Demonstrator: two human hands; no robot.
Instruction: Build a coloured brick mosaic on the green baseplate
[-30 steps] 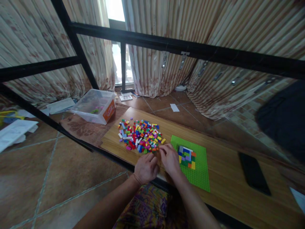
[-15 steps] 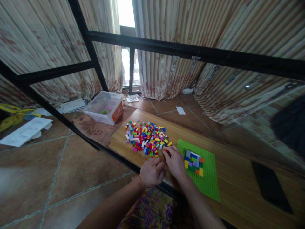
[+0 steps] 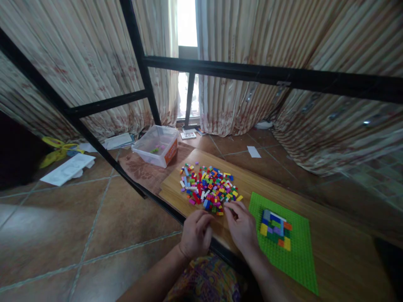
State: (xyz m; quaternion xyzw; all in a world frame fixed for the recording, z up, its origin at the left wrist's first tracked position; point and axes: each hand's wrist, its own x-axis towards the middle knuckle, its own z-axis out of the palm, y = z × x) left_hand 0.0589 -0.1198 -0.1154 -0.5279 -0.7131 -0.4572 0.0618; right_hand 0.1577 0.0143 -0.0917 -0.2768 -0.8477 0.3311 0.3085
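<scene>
My right hand (image 3: 242,225) is at the near right edge of a pile of small toy building bricks (image 3: 206,186), thumb and forefinger pinched together. What sits between those fingertips is too small to make out. Close by on the left, my left hand (image 3: 197,233) hovers over the table's near edge with curled fingers, and its grip is hidden from view. Right of my right hand lies a green baseplate (image 3: 299,260). On it stands a low, blocky build of coloured bricks (image 3: 277,230) in grey, blue, yellow, orange and green.
The wooden table (image 3: 176,197) has a dark flat object (image 3: 388,260) at its right end. A clear plastic bin (image 3: 155,147) with a few bricks stands on a brown mat beyond the left end. A black metal frame (image 3: 220,67) crosses in front of the curtains.
The view has swung left, so everything sits further right. My left hand has drawn a little apart from my right, which stays pinched beside the pile.
</scene>
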